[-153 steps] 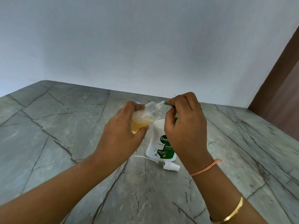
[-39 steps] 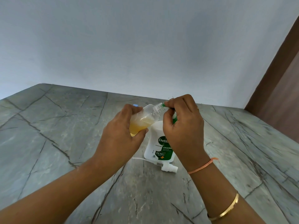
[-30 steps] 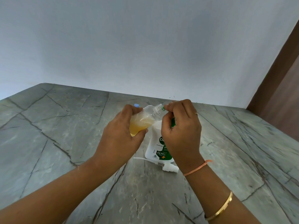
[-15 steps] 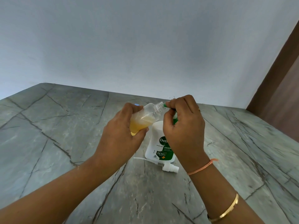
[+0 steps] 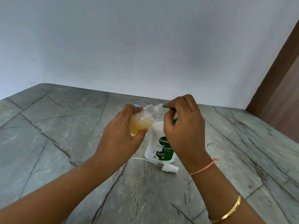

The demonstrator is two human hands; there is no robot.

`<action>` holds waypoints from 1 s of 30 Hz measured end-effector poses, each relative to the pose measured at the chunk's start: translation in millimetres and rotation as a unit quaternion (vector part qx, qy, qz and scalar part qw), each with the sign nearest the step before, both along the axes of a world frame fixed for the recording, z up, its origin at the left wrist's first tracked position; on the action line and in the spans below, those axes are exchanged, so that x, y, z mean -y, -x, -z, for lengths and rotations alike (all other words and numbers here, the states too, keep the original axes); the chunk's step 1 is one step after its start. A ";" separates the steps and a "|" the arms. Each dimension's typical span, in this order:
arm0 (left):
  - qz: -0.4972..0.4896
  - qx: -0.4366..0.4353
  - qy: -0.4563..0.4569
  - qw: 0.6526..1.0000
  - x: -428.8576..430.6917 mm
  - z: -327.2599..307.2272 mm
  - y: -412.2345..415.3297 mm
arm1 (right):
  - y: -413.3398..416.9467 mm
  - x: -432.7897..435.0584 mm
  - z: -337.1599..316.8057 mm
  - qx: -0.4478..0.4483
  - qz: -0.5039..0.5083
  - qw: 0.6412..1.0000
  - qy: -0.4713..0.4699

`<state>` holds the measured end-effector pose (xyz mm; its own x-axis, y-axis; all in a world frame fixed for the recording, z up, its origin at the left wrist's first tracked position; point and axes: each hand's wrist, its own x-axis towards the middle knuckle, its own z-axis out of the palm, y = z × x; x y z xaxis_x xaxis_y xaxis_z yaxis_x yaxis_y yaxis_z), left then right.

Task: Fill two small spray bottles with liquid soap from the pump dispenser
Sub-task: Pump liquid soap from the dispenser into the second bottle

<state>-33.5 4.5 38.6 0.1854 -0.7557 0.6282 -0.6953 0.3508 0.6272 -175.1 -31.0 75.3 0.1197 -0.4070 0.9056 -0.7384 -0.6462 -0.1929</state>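
My left hand [image 5: 119, 135] grips a small clear spray bottle [image 5: 145, 118], tilted with its open neck pointing right; amber soap fills its lower part. My right hand [image 5: 182, 126] is curled over the green pump head [image 5: 164, 106] of the white soap dispenser [image 5: 159, 146], whose nozzle tip meets the bottle's neck. The dispenser stands on the grey stone table [image 5: 64, 143], partly hidden by my right hand. A white spray cap with its thin dip tube [image 5: 168, 168] lies on the table in front of the dispenser. A second spray bottle is not visible.
A small blue object [image 5: 136, 105] peeks out behind my left hand. A pale wall rises behind the table, and a brown wooden panel [image 5: 281, 88] stands at the right.
My right hand dipped on the pump head about a second ago and has come back up. The bottle stays tilted at the nozzle in my left hand.
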 end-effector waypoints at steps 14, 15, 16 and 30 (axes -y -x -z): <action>0.014 0.004 0.003 1.000 -1.4 3.3 0.0 | -7.0 1.4 14.7 0.026 0.014 0.999 0.034; 0.013 0.005 0.003 1.000 -1.4 3.7 0.1 | -7.0 0.6 13.9 0.023 0.012 0.999 0.030; 0.011 0.007 0.002 1.000 -1.4 3.9 0.4 | -6.4 -0.5 12.6 0.019 0.011 0.999 0.026; 0.011 -0.005 -0.001 1.000 -0.8 1.2 0.8 | -3.8 1.6 6.5 0.028 0.004 0.999 0.019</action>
